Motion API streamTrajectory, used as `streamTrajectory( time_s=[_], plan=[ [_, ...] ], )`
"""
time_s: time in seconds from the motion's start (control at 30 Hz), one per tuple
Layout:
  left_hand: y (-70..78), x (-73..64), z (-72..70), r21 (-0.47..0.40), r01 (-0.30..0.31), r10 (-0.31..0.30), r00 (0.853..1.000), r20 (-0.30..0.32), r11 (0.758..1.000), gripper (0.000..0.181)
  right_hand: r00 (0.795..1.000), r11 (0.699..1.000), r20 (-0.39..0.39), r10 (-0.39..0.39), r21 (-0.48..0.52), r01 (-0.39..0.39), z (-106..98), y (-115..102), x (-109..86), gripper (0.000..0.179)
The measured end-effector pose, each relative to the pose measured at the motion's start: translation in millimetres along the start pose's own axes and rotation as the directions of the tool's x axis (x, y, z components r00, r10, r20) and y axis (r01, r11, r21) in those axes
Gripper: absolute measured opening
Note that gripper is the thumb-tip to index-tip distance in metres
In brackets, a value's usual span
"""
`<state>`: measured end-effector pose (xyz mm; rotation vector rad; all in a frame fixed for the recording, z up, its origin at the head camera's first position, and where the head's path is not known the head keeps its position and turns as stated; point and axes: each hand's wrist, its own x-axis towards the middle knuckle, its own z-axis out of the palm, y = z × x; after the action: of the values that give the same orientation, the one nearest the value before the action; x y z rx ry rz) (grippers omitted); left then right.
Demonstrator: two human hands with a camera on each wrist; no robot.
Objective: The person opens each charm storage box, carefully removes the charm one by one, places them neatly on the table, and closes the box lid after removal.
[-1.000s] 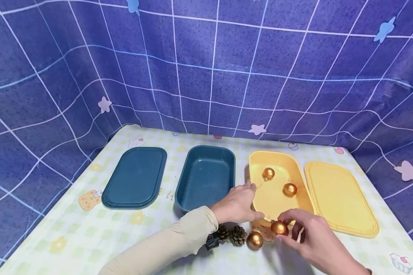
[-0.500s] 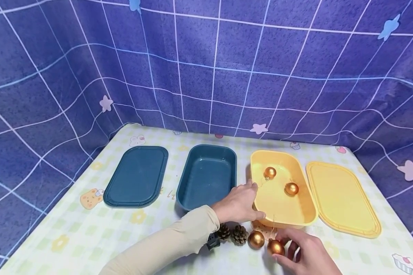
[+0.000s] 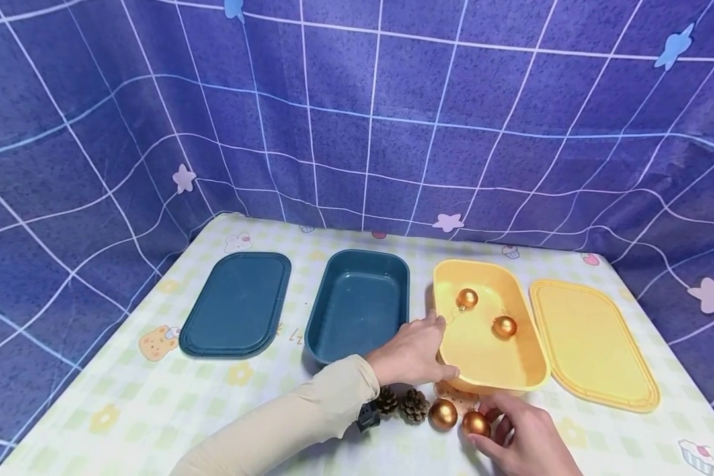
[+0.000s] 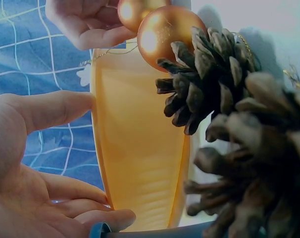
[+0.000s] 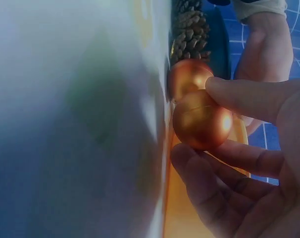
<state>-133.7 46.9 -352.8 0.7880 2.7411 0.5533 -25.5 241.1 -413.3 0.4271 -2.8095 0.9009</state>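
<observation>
My right hand (image 3: 528, 436) pinches a shiny copper-gold Christmas ball (image 3: 476, 424) between thumb and fingers, low at the table in front of the yellow box (image 3: 496, 387). In the right wrist view the held ball (image 5: 202, 123) sits against a second loose Christmas ball (image 5: 189, 74). My left hand (image 3: 408, 350) rests on the left side of the yellow box near its front corner, its thumb and fingers mostly straight. Inside that box lie two similar balls, one farther back (image 3: 467, 299) and one to the right (image 3: 504, 326).
Pine cones (image 3: 414, 405) lie left of the loose ball, partly hidden by my left sleeve (image 3: 285, 416). A dark blue box (image 3: 357, 311) stands left of the yellow one. A blue lid (image 3: 235, 304) lies far left, a yellow lid (image 3: 594, 344) far right. Behind hangs a blue curtain (image 3: 345, 119).
My right hand has brought the held Christmas ball from the yellow box's front rim down and toward me, beside the loose ball. My left hand has stayed on the box.
</observation>
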Motion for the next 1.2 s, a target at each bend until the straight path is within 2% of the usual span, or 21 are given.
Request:
streamTrajectory(
  time_s=[0.37, 0.7, 0.93, 1.13, 1.2],
  plan=[
    [1.0, -1.6, 0.9, -0.017, 0.007, -0.007, 1.000, 0.004, 1.000, 0.086, 0.996, 0.995, 0.042, 0.077, -0.070, -0.074, 3, -2, 1.7, 0.030],
    [0.9, -0.7, 1.6, -0.013, 0.009, -0.009, 1.000, 0.003, 1.000, 0.087, 0.998, 0.997, 0.044, 0.042, -0.072, -0.039, 1, 0, 2.3, 0.026],
    [0.9, -1.0, 1.6, -0.024, 0.016, -0.016, 1.000, 0.012, 1.000, 0.087, 0.988, 0.991, 0.094, 0.125, -0.066, -0.119, -6, -3, 5.7, 0.031],
    [1.5, -1.2, 0.0, -0.026, 0.028, -0.028, 0.999, 0.018, 0.999, 0.087, 0.992, 0.992, 0.076, 0.101, -0.088, -0.095, -9, -5, 4.2, 0.031],
    [1.5, -1.1, -0.3, -0.023, 0.028, -0.027, 0.999, 0.020, 0.999, 0.087, 0.991, 0.990, 0.070, 0.114, -0.088, -0.108, -10, -6, 3.9, 0.030]
  ],
)
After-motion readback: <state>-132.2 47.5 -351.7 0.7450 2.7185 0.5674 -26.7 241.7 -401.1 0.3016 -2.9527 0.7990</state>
